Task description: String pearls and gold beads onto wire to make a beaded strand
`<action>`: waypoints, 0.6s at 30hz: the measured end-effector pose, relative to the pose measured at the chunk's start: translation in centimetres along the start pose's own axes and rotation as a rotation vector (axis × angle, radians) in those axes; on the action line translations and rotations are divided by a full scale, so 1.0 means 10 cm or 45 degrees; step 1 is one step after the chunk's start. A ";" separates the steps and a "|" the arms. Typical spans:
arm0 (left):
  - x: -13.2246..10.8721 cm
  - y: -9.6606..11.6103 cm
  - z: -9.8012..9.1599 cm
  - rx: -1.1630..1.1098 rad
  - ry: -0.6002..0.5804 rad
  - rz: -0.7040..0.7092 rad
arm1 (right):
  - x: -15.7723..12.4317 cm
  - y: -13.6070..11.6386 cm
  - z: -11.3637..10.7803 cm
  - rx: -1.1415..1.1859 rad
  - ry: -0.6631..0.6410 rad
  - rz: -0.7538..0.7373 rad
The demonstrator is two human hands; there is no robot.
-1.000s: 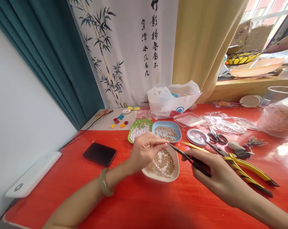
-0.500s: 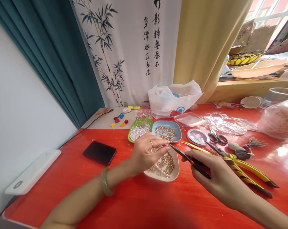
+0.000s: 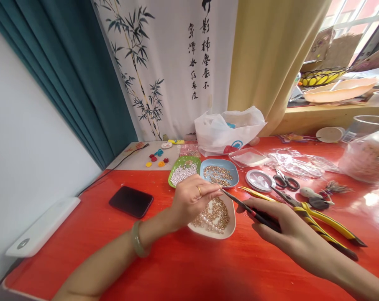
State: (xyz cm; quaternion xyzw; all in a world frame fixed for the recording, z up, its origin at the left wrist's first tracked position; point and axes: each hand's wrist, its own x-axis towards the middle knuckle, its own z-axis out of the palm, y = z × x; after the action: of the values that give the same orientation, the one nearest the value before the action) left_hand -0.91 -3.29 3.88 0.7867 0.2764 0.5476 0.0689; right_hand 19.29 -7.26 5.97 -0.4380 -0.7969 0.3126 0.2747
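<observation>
My left hand [image 3: 189, 200], wearing a ring and a bangle, is pinched closed above a white dish [image 3: 229, 233] of gold beads [image 3: 222, 211]. Whatever sits between thumb and forefinger is too small to make out. A strand of clear beads [image 3: 211, 224] lies low in that dish; whether it reaches my fingers is hidden. My right hand [image 3: 279, 221] grips black needle-nose pliers [image 3: 250, 210], their tip meeting my left fingertips. Just behind are a green dish [image 3: 170, 180] with white pearly beads [image 3: 183, 172] and a blue dish [image 3: 235, 180] with gold beads.
Yellow-and-black pliers [image 3: 315, 223], scissors [image 3: 286, 180] and a round spool [image 3: 260, 180] lie to the right. A phone [image 3: 131, 201] rests left on the red table [image 3: 164, 267]. Behind stand a white plastic bag [image 3: 229, 129] and clear packets [image 3: 296, 163].
The black pliers have turned slightly in my right hand, and my left thumb has drawn nearer the forefinger. The dishes and the other tools lie where they were.
</observation>
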 end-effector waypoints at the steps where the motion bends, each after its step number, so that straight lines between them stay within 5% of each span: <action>1: 0.00 0.00 0.00 -0.001 0.002 0.003 | 0.00 0.00 0.00 0.001 -0.005 0.001; 18: 0.02 0.03 0.01 -0.029 0.040 0.023 | 0.02 -0.02 0.04 -0.037 -0.009 -0.022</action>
State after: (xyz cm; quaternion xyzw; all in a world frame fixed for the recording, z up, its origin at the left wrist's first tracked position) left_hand -0.68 -3.41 4.13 0.7796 0.2641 0.5636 0.0688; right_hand 18.81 -7.27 5.87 -0.4339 -0.8061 0.3001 0.2681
